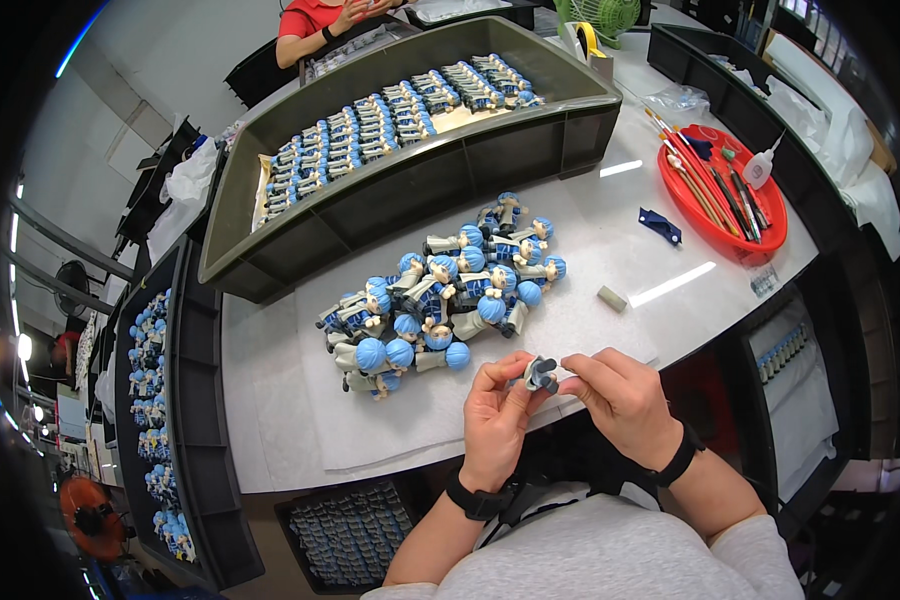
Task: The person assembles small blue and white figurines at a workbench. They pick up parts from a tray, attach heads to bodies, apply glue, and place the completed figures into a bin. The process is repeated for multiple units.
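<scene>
**Small grey figure part pinched between both hands**

A small grey figure part (541,374) sits between the fingertips of both hands, just above the near table edge. The left hand (497,412) grips it from the left, thumb and forefinger closed narrow on it; the right hand (620,396) pinches its other side, fingers likewise closed. Just beyond the fingers lies a heap of blue-haired figures (448,295) on the white table (590,230). Further out stands a dark green crate (530,140) with figures in rows. Well to the right of the fingers, a red tray (770,225) holds brushes.
</scene>
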The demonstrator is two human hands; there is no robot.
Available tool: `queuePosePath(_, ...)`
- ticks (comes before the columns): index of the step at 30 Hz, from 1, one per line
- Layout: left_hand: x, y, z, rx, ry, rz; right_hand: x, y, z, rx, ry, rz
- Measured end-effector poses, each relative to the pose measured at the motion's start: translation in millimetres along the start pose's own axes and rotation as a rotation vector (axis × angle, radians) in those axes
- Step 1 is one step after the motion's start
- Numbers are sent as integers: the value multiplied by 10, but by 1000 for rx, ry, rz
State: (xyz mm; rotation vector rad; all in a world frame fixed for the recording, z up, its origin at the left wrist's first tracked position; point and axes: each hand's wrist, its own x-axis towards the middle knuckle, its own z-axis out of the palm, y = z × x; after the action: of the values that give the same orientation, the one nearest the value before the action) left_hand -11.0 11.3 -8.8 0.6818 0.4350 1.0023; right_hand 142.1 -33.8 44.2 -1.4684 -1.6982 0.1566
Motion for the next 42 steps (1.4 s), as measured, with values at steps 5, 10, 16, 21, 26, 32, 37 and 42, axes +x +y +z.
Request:
queuePosePath(5, 4, -3, -9, -11, -13, 1, -18, -3, 16, 17, 7, 17)
queuePosePath(10, 7, 0, -14, -10, -14, -1, -19, -2, 18, 20, 13, 4)
queuePosePath(16, 7, -3, -15, -1, -21, 1, -20, -15, 11, 16, 14, 16)
queuePosePath(21, 9, -5, -13, -6, -28, 6, -25, -12, 8, 4, 14, 15)
queuePosePath(26, 11, -7, -15, -2, -29, 10, -29, -13, 3, 5, 4, 7)
queuePosePath(32, 14, -5, -13, 10, -38, 12, -24, -5, -3, 31, 5, 23)
queuePosePath(37, 20, -14, -22, 12, -33, 8, -35, -1, 1, 55, -10, 90)
queuePosePath(42, 14, -2, -24, -1, -53, 17, -32, -8, -13, 85, -29, 42)
